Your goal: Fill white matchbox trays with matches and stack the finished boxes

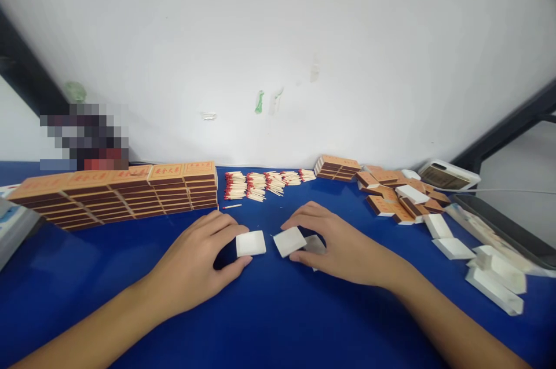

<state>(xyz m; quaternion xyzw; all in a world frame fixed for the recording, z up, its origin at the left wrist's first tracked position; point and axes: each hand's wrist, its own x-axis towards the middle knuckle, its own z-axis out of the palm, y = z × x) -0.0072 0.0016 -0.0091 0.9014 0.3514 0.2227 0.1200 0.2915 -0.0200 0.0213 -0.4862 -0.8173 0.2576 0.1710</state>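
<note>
My left hand (195,250) has its thumb and fingers closed on the ends of a small white matchbox tray (251,243). Pinched in my right hand (343,244) is a second white tray (289,241), tilted, a short gap to the right of the first. Another white tray (315,245) shows partly beneath my right palm; whether the hand touches it I cannot tell. Beyond the hands, red-tipped matches (256,185) lie in several piles, with one loose match (231,207) in front of them.
Stacked matchboxes (143,195) form a long row on the left of the blue table (278,322). A smaller matchbox stack (336,167) stands by the white wall. Scattered matchbox sleeves (386,204), more white trays (495,279) and a phone (449,175) with a cable lie right.
</note>
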